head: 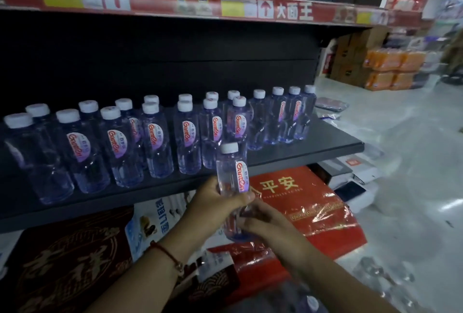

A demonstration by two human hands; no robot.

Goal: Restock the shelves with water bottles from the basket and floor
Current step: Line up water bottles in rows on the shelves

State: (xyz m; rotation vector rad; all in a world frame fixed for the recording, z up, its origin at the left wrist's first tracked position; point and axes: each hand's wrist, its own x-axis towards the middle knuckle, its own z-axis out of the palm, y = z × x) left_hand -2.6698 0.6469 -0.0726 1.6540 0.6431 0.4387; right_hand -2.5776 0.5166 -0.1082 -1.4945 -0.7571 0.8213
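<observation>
Both hands, left (pixel 215 202) and right (pixel 263 220), grip one upright bottle (pixel 231 180) just below the shelf (pixel 300 152) edge, mid-restock; next, probably lift it into the gap above, beside the row (pixel 160 132).

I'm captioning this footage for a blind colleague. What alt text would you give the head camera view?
Both hands, the left hand above the right hand, grip one clear plastic water bottle with a white cap, upright just in front of a dark shelf. Two rows of matching bottles stand on that shelf; red plastic-wrapped packages lie below.
</observation>
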